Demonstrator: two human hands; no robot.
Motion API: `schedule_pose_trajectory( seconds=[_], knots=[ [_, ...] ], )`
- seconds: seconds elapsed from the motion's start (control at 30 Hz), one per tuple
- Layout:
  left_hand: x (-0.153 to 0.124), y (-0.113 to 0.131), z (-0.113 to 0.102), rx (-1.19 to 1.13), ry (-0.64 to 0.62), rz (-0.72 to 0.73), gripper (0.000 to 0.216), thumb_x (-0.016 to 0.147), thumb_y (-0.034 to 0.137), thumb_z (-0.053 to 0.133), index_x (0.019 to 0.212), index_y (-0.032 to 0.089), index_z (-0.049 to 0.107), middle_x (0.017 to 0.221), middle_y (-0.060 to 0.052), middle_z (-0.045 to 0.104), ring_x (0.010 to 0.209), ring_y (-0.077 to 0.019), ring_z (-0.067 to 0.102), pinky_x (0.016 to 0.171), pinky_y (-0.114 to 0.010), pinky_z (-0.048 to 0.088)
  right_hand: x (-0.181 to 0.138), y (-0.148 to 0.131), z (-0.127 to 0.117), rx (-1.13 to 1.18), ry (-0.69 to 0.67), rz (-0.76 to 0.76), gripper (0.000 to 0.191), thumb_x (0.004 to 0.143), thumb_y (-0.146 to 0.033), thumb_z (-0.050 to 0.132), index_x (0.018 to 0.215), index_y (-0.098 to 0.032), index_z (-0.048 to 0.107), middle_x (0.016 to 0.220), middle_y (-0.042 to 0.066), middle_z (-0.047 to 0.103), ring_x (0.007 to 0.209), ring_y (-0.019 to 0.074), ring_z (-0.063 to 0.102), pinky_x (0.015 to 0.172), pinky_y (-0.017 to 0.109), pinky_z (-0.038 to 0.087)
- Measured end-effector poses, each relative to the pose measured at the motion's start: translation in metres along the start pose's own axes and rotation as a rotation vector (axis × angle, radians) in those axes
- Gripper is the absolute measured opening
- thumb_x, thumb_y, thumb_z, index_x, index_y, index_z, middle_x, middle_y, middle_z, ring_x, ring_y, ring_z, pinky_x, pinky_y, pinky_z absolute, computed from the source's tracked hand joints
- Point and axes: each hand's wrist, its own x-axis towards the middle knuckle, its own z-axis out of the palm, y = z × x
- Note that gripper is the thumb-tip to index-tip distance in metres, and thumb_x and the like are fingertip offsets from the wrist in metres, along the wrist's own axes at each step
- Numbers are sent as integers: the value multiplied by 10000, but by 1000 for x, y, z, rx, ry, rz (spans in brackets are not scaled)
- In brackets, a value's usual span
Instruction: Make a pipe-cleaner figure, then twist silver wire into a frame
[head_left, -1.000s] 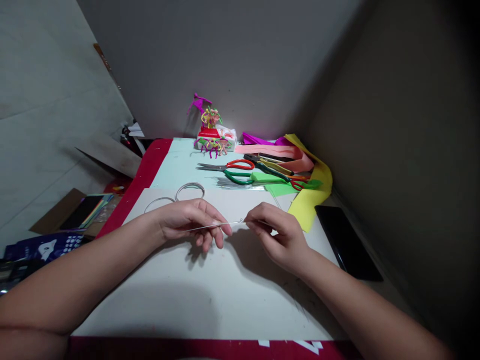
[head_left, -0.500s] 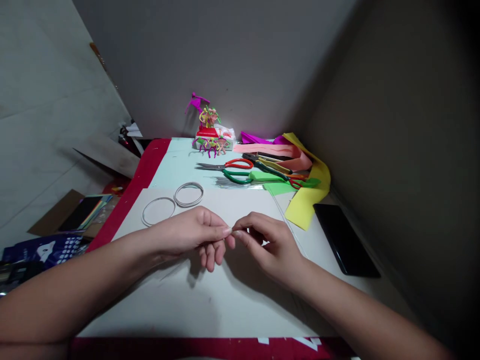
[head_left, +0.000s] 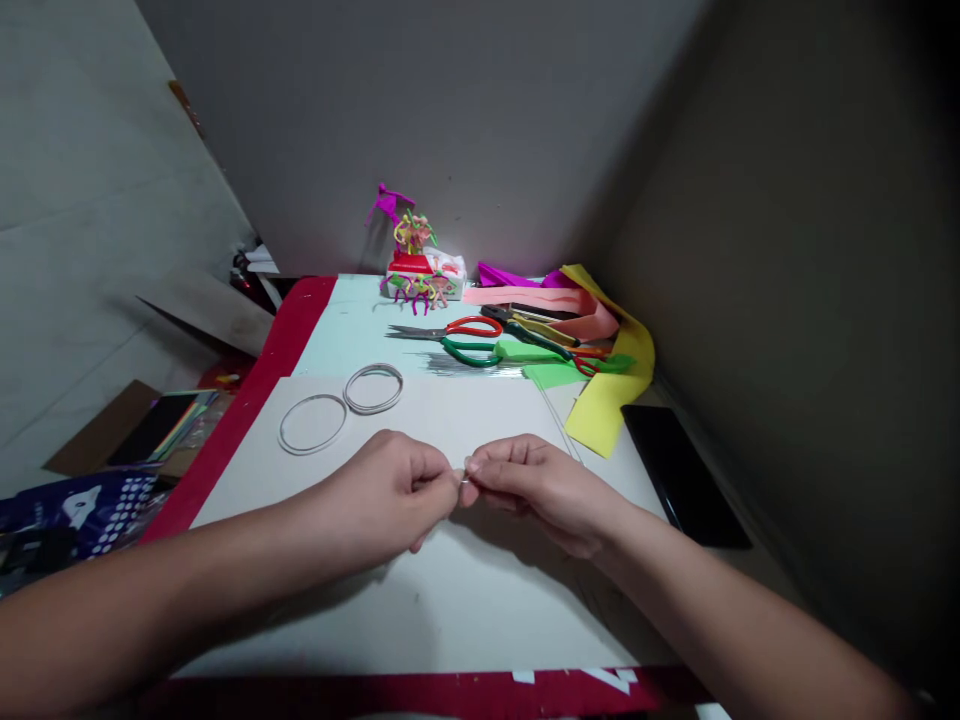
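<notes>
My left hand (head_left: 390, 495) and my right hand (head_left: 540, 485) meet fingertip to fingertip over the white sheet (head_left: 420, 610). Both are closed in a pinch on a thin silver wire (head_left: 463, 478), of which only a small bit shows between the fingertips. Two wire rings lie on the sheet beyond my left hand: a single ring (head_left: 312, 423) and a coiled ring (head_left: 373, 388).
Red-handled scissors (head_left: 450, 329), green-handled scissors (head_left: 480, 353) and pliers (head_left: 540, 338) lie at the back among pink, green and yellow paper strips (head_left: 607, 395). A small box with pipe-cleaner figures (head_left: 420, 270) stands by the wall. A black phone (head_left: 682, 475) lies at the right.
My hands have come together and a little nearer to me. The length of wire seen between them a second ago is now hidden in the pinching fingers.
</notes>
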Motion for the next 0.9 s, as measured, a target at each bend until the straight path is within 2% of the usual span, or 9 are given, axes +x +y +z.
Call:
schedule_pose_trajectory(
  seconds=[0.1, 0.23, 0.3, 0.4, 0.53, 0.63, 0.77, 0.83, 0.9],
  knots=[
    [-4, 3, 1, 75, 32, 30, 333, 813, 287, 404, 507, 181, 482, 438, 23, 495, 408, -100, 410, 425, -230, 324, -2, -1, 0, 73, -35, 3, 295, 796, -386, 614, 702, -109, 653, 467, -79, 295, 452, 54, 192, 453, 244, 101],
    [-3, 4, 1, 129, 18, 91, 341, 831, 300, 386, 522, 181, 471, 461, 27, 495, 422, -95, 399, 432, -227, 313, -1, -1, 0, 67, -33, -11, 286, 742, -389, 679, 693, -108, 657, 453, -75, 373, 438, 45, 203, 437, 232, 110],
    [-2, 3, 1, 143, -6, 94, 351, 835, 299, 378, 508, 184, 433, 443, 42, 434, 414, -87, 356, 415, -225, 277, 0, 0, 0, 37, -22, -2, 293, 713, -396, 710, 694, -108, 660, 492, -53, 470, 435, 36, 231, 430, 223, 123],
    [-1, 0, 0, 153, -18, 139, 343, 826, 282, 401, 502, 189, 339, 465, 66, 280, 441, -78, 261, 407, -225, 204, 0, 0, 1, 31, -27, -14, 286, 672, -375, 752, 681, -108, 650, 619, -5, 583, 498, 42, 356, 461, 203, 209],
    [-1, -3, -4, 102, -55, 163, 346, 824, 263, 419, 515, 191, 284, 504, 68, 217, 467, -75, 222, 409, -225, 169, -4, 1, 2, -60, -15, -84, 283, 664, -360, 760, 650, -117, 616, 548, -47, 476, 519, 53, 350, 488, 202, 246],
    [0, -1, -7, 11, -129, 127, 345, 842, 280, 414, 519, 189, 332, 482, 72, 248, 450, -73, 235, 407, -223, 176, -8, 0, 5, -218, 34, -165, 267, 694, -362, 735, 675, -123, 617, 530, -68, 390, 507, 52, 299, 473, 201, 230],
    [3, 1, -11, -138, -240, 116, 328, 862, 284, 404, 551, 179, 408, 470, 72, 323, 432, -68, 258, 404, -210, 196, -14, -6, 9, -490, 143, -320, 248, 755, -355, 677, 690, -117, 651, 527, -52, 404, 514, 61, 313, 471, 203, 245],
    [4, 2, -12, -189, -268, 113, 312, 866, 268, 406, 569, 173, 427, 473, 71, 353, 428, -63, 266, 403, -200, 201, -15, -8, 9, -508, 158, -332, 253, 754, -362, 675, 707, -114, 662, 529, -50, 406, 515, 62, 313, 470, 201, 251],
    [4, 1, -13, -232, -277, 95, 302, 873, 264, 400, 588, 171, 439, 473, 71, 365, 424, -60, 269, 399, -192, 201, -16, -8, 8, -424, 134, -272, 275, 738, -387, 686, 732, -114, 656, 529, -58, 384, 508, 59, 300, 464, 197, 249]
  ],
)
